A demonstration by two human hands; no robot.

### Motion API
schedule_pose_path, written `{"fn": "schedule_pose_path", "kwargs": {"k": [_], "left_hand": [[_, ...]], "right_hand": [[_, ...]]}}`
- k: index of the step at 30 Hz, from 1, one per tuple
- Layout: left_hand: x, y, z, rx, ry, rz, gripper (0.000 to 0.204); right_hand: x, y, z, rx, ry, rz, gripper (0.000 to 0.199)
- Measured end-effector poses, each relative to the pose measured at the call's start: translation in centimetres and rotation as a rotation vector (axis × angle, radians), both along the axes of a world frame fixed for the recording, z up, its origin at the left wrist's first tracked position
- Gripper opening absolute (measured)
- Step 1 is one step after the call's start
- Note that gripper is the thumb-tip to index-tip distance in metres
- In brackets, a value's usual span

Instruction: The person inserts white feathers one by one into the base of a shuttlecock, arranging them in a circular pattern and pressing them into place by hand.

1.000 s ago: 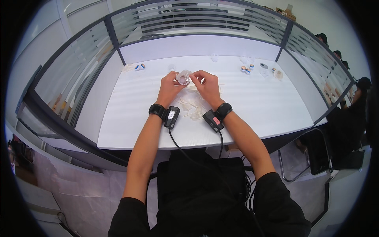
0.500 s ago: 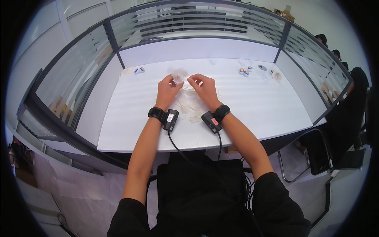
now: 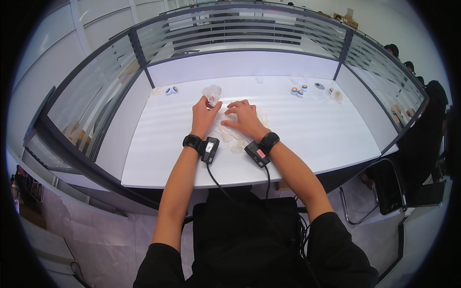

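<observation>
My left hand [image 3: 205, 114] is closed around the base of a whitish, see-through bundle with a frilled top, like a gauzy flower [image 3: 212, 93]. The bundle stands up above the fingers, and its lower end is hidden in the grip. To its right, my right hand [image 3: 246, 118] has its fingers apart and curved, with nothing seen in them. It hovers over or rests by a loose pile of pale, thin, petal-like pieces [image 3: 234, 139] on the white table [image 3: 158, 149]. Whether its fingertips touch the pile I cannot tell.
Small round white-and-blue pieces with orange centres [image 3: 294, 90] lie at the back right, beside a grey oval ring [image 3: 319, 86] and a pale round piece [image 3: 336, 96]. Two similar round pieces [image 3: 171, 90] sit back left. Partition panels [image 3: 240, 62] enclose the table. Cables hang from both wrist devices.
My right hand has drawn away from the frilled bundle, down towards the pile, and its pinched fingers have spread. My left hand still holds the bundle, whose frilled top now shows more clearly.
</observation>
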State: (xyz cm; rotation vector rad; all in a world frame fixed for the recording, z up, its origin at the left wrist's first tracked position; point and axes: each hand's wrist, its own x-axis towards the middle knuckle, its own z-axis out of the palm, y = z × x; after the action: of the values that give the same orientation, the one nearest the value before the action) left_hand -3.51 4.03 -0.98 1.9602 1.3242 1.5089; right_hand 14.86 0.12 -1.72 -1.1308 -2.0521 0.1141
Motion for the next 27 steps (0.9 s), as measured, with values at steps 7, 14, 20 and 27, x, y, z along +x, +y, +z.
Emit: {"fn": "schedule_pose_path", "kwargs": {"k": [7,14,20,27], "left_hand": [[0.0,-0.3,0.1,0.002,0.003,-0.021,0.039],[0.0,-0.4,0.1,0.03,-0.053,0.038,0.034],[-0.3,0.2,-0.4,0.008,-0.024,0.062,0.038],[-0.8,1.0,-1.3,0.056,0.038,0.097,0.036]], "right_hand": [[-0.1,0.5,0.6,-0.055,0.003,-0.042,0.011],[-0.1,0.6,0.8,0.097,0.227,-0.043,0.017],[-0.6,0.0,1.6,0.107,0.33,-0.045,0.025],[-0.9,-0.4,2.3,0.098,0.391,-0.054,0.028]]}}
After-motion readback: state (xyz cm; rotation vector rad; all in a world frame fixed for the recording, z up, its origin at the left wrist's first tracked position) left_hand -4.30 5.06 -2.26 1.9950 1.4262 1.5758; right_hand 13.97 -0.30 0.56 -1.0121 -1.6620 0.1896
